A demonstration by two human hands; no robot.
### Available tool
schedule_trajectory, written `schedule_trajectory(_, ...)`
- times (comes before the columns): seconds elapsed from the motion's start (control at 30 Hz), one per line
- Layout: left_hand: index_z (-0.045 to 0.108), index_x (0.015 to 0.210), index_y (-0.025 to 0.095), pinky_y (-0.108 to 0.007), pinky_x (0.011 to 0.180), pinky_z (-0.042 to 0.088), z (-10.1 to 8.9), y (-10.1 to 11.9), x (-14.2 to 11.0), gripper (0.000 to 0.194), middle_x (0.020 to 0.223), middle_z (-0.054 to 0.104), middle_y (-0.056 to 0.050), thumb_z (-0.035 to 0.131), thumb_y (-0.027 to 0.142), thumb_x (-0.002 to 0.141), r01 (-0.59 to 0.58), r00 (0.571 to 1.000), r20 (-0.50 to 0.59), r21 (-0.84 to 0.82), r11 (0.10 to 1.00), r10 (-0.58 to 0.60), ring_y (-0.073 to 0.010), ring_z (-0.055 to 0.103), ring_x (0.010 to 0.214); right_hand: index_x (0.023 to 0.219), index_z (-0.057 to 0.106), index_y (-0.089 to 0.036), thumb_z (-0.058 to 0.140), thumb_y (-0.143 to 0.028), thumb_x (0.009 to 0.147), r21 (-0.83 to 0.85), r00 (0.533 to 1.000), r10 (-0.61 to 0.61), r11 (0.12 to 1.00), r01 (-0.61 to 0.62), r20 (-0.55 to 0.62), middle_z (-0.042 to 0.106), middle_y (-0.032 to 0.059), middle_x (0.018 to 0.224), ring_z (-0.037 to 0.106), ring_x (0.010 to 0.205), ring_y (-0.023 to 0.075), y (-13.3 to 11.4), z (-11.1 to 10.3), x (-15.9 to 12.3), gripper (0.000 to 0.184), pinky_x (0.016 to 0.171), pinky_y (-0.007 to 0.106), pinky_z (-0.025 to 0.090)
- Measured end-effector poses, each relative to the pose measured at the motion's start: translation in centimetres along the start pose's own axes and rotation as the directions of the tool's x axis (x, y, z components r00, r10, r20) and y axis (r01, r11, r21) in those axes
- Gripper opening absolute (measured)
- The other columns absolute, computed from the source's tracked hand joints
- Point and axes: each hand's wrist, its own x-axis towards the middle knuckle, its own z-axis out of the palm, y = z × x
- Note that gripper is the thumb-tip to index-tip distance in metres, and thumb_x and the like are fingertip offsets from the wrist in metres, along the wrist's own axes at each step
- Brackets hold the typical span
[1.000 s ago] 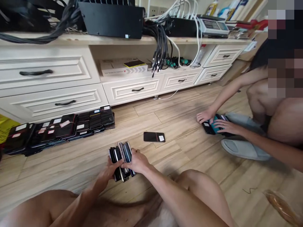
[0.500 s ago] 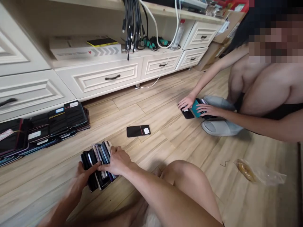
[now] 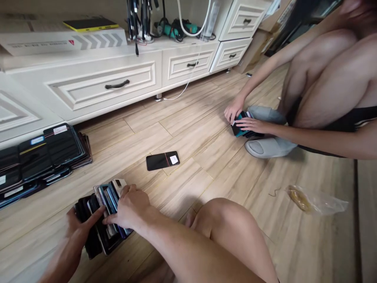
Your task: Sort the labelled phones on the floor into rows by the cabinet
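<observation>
A row of smartphones (image 3: 107, 198) stands on edge on the wooden floor, packed side by side. My left hand (image 3: 78, 224) clasps its left end, thumb laid over the top edges. My right hand (image 3: 132, 204) grips the other end, with its fingers over a pale phone (image 3: 119, 184) and its thumb pointing towards my left one. The lower sides of the phones are partly hidden by my hands. Beyond the row, a single black phone (image 3: 157, 161) lies flat with a white label and a thin reddish band across it.
Stacks of labelled phones (image 3: 63, 143) lie at left beside the white cabinet (image 3: 88, 84). A co-worker's hands (image 3: 250, 125) hold another row of phones (image 3: 241, 118) near grey slippers (image 3: 265, 147). A clear bag (image 3: 321, 200) with yellowish bands lies at right.
The view has shifted, so my hands and their row appear further left and lower. The co-worker's front black phone, flatter before, now stands tilted up against the other phones.
</observation>
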Motion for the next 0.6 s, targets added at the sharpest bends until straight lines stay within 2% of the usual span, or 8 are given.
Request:
schedule_trajectory(0.47,0.061,0.102,0.02,-0.031,0.057,0.056,-0.03,-0.51,0.37,0.06,0.081,0.069,-0.003,0.086,0.048,0.055,0.012,1.0,-0.013,-0.001,1.0,-0.012,-0.0231,0.068,0.068,0.137,0.055,0.003,0.078,-0.072,0.075,0.035,1.0,-0.008,0.999,0.008,-0.006,0.064,0.0286,0.127,0.062,0.116,0.0385,0.11,0.11,0.26,0.1,0.091,0.053,0.061)
schedule_trajectory(0.6,0.061,0.102,0.02,-0.033,0.057,0.056,-0.01,-0.51,0.41,0.061,0.082,0.07,-0.003,0.086,0.049,0.054,0.017,1.0,-0.017,0.003,1.0,-0.017,-0.0236,0.067,0.067,0.134,0.055,-0.002,0.081,-0.069,0.073,0.076,0.999,-0.018,0.997,0.021,-0.051,0.065,0.0273,0.125,0.063,0.116,0.0401,0.36,0.85,0.67,0.095,0.089,0.054,0.061)
